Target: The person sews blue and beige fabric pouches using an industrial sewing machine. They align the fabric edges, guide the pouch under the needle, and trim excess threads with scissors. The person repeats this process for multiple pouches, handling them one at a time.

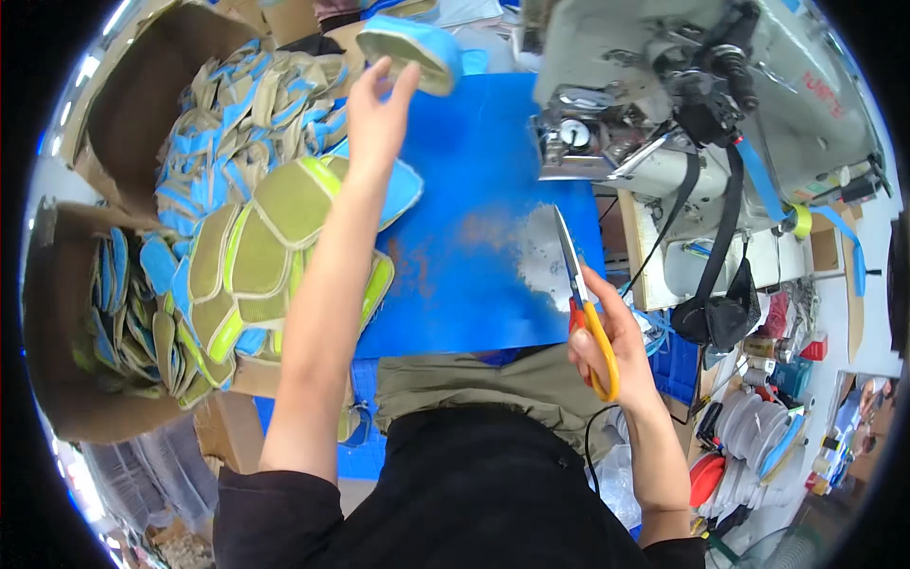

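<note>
My left hand (377, 114) reaches far forward with its fingers apart. Just beyond the fingertips is a blurred blue slipper-shaped fabric piece (409, 55) with an olive inside; the fingertips overlap its near edge, and whether they touch it is unclear. In my right hand (611, 341) is a pair of scissors (595, 346) with yellow and red handles, its blades pointing away from me over the blue work surface (455, 303). Left of that surface, partly behind my left forearm, lies a heap of olive, lime-edged fabric pieces (263, 256).
A sewing machine (654, 123) stands at the far right of the work surface, with black straps (725, 228) hanging from it. Cardboard boxes at the left hold blue and beige pieces (251, 119) and more stacked pieces (118, 294). White reels (749, 427) stand at the lower right.
</note>
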Demonstrator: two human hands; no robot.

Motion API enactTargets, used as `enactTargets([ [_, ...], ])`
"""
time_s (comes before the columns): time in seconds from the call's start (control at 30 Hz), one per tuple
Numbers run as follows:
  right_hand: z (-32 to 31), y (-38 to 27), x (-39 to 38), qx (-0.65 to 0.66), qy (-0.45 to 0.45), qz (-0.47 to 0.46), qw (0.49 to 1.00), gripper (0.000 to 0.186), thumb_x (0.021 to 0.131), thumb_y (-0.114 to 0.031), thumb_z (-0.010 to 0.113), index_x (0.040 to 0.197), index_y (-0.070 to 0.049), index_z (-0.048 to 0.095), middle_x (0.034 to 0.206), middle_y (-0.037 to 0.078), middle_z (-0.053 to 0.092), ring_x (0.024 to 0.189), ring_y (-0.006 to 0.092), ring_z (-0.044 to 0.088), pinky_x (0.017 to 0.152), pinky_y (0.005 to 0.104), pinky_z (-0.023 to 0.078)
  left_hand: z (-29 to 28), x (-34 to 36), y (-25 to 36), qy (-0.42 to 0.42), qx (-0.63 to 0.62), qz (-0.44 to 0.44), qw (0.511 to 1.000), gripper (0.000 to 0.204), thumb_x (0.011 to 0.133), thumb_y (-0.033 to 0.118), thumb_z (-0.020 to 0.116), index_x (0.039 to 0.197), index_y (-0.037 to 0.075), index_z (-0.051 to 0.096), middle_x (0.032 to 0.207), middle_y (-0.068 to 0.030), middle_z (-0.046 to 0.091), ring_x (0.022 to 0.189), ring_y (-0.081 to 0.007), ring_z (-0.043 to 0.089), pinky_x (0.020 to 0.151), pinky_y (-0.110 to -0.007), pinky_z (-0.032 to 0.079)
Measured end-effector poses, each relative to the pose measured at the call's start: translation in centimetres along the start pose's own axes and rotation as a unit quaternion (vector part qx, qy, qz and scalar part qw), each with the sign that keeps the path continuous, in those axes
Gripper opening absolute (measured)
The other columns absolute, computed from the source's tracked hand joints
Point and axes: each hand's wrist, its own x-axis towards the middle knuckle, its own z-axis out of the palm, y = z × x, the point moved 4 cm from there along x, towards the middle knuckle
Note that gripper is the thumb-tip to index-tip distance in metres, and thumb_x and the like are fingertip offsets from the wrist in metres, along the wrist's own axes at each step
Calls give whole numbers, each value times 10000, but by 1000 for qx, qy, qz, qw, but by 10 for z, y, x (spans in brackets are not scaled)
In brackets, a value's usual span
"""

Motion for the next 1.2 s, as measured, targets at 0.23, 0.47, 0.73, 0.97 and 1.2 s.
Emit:
enactTargets([
  [0.23,-17,-57,-7,90,-11,-32,995,767,1032,-432,587,1629,-74,264,654,62,589,445,90,465,437,214,369,51,-124,83,-113,-256,21,960,592,851,108,834,1369,32,556,1386,-145,571,1261,-251,589,1007,-407,531],
  [0.47,-26,-34,-11,55,31,-7,998,585,1022,-242,654,1545,-115,425,727,-14,563,517,55,502,441,195,385,89,-133,108,-82,-139,74,984,1342,573,341,1024,1576,-24,210,1512,-211,366,1414,-362,399,1158,-490,383],
  [0.73,-30,55,-40,90,116,54,988,520,1033,-213,640,1507,-88,468,672,-15,558,483,49,488,442,213,380,115,-132,125,55,-151,136,978,1362,519,393,1050,1524,-65,254,1329,-200,520,1156,-303,603,968,-392,522],
  [0.97,-24,79,-44,118,108,93,983,525,1032,-235,651,1509,-105,474,670,-13,560,480,54,494,434,218,383,115,-133,127,83,-174,168,967,1306,527,391,1050,1483,-58,281,1315,-198,514,1151,-274,602,930,-357,539],
  [1.2,-14,85,-42,103,93,105,985,513,1037,-243,635,1501,-88,479,667,-3,557,471,58,485,436,213,383,117,-134,114,34,-251,105,962,1178,659,377,1000,1480,-47,270,1321,-185,503,1156,-260,586,974,-366,519],
])
